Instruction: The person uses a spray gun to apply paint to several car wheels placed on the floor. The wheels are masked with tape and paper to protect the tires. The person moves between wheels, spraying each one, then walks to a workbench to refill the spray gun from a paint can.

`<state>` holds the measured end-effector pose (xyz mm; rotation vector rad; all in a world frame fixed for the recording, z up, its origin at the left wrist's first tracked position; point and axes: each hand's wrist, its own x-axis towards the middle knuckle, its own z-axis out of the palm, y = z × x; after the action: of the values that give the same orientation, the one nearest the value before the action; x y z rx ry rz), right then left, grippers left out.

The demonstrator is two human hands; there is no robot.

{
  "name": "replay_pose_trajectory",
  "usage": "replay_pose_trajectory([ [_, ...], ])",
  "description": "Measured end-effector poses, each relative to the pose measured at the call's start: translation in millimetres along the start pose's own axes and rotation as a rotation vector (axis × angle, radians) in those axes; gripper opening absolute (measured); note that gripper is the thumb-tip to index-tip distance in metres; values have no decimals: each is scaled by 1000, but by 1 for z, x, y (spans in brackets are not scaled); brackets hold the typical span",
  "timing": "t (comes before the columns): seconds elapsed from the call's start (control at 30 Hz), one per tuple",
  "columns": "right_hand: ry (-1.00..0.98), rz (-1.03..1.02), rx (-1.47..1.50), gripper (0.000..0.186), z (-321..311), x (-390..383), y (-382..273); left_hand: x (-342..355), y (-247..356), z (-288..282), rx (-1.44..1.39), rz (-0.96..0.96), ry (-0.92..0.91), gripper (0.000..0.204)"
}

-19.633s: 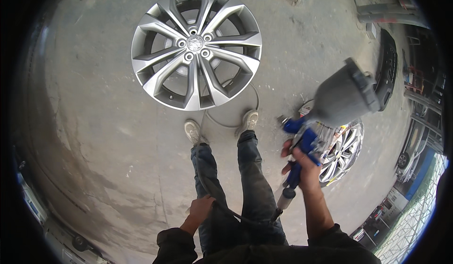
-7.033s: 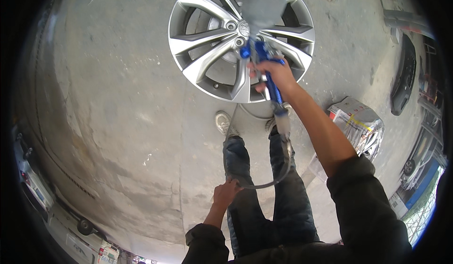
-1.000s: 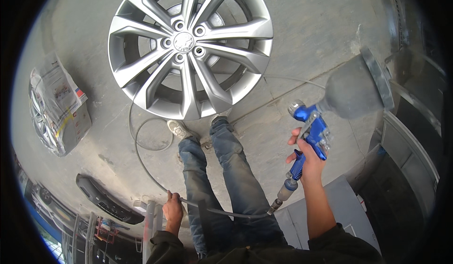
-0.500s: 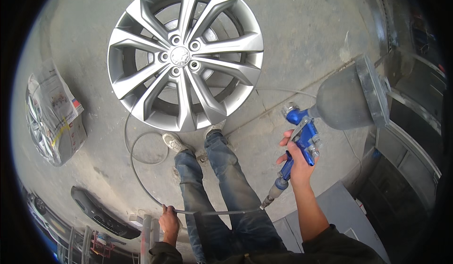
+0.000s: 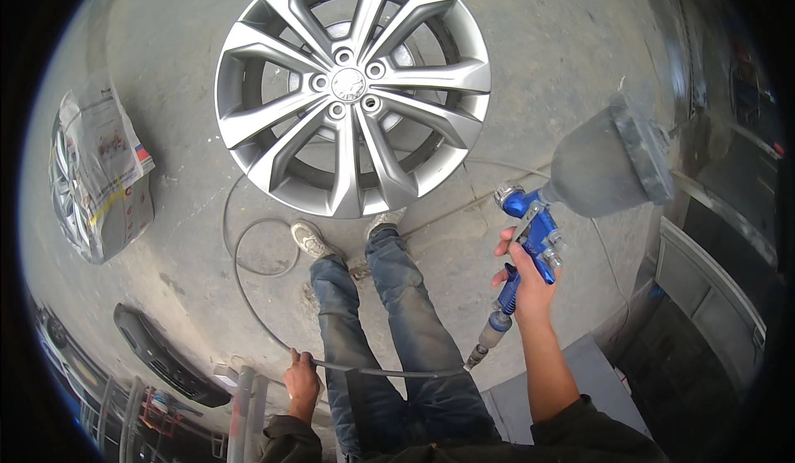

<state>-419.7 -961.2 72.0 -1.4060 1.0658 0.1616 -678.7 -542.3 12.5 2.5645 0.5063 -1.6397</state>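
My right hand (image 5: 532, 285) is wrapped round the grip of a blue spray gun (image 5: 540, 235), fingers near its silver trigger. A large translucent grey paint cup (image 5: 598, 165) is fixed on the gun and tilts to the right. From the foot of its grip a grey air hose (image 5: 389, 373) runs left across my legs. My left hand (image 5: 301, 380) is closed on that hose. Beyond my feet a silver alloy wheel rim (image 5: 392, 183) lies face up, apart from the gun; whatever holds it up is hidden beneath.
Hose loops lie on the concrete floor (image 5: 190, 289) left of my shoes. At the left sits a plastic-wrapped wheel (image 5: 103, 206) with printed paper over it. A dark car trim panel (image 5: 166, 364) and metal posts (image 5: 240, 405) are lower left; grey panels (image 5: 712, 264) line the right.
The wheel rim appears further right and slightly higher in view, as my view has shifted. The spray gun's cup tips down a little more. Both hands keep their hold.
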Motion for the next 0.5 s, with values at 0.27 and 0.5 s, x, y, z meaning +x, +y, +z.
replay_pose_trajectory([
  [0.27, -188, 53, 117, 27, 12, 1, 9, 2, -26, 12, -4, 20, 37, 9],
  [0.5, 136, -77, -76, 23, 0, 4, 10, 0, -16, 20, -3, 41, 42, 10],
])
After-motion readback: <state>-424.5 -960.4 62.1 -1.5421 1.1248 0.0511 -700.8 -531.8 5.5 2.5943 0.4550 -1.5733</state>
